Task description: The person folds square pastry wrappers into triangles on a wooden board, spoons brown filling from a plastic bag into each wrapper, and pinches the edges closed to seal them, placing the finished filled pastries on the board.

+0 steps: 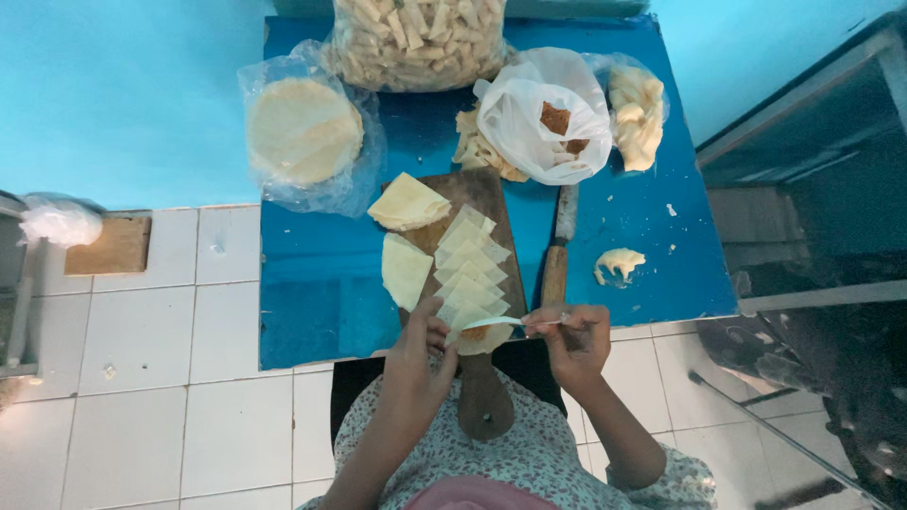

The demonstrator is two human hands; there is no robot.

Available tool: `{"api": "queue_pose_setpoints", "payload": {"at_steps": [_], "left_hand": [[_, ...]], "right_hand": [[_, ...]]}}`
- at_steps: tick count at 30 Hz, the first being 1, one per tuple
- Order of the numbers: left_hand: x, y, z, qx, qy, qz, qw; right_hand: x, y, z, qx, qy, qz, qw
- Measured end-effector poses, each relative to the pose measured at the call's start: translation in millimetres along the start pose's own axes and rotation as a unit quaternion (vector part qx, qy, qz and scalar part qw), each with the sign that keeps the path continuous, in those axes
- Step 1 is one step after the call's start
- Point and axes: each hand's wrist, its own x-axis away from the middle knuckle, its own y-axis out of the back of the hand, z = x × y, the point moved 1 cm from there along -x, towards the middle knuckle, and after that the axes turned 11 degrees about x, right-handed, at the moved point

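Note:
On a wooden cutting board [484,194] lie several pale square dough wrappers [469,274] in an overlapping row. My left hand [423,351] rests at the near end of the row, fingers on the nearest wrapper [484,338], which carries a bit of brown filling. My right hand [573,335] pinches the handle of a small white spoon [501,322] whose tip reaches over that wrapper. Two stacks of wrappers [408,201] lie on the board's left side.
The board sits on a low blue table [312,283]. A knife [557,255] lies right of the board. Bags hold round wrappers [302,129], finished rolls [416,38] and brown filling [546,118]. Dough scraps [618,263] lie at right. White tiled floor surrounds the table.

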Motion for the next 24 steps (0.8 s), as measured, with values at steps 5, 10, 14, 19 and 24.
{"api": "queue_pose_setpoints", "payload": {"at_steps": [5, 10, 14, 19, 24], "left_hand": [[-2.0, -0.2, -0.5, 0.003, 0.010, 0.001, 1.000], [-2.0, -0.7, 0.9, 0.007, 0.002, -0.001, 1.000], [-1.9, -2.6, 3.2, 0.008, 0.011, 0.003, 1.000], [-4.1, -4.9, 3.1, -0.003, 0.003, 0.004, 1.000], [-3.0, -2.8, -1.9, -0.009, -0.022, 0.006, 1.000]], "right_hand": [[0.4, -1.9, -2.6, -0.015, -0.036, -0.016, 0.999], [-2.6, 2.1, -3.2, -0.012, -0.063, -0.016, 0.998], [-2.2, 4.0, -2.8, 0.010, -0.022, -0.005, 1.000], [-4.6, 4.2, -4.4, -0.005, -0.053, -0.019, 0.998], [-20.2, 8.6, 3.7, -0.013, -0.093, -0.050, 0.994]]}}
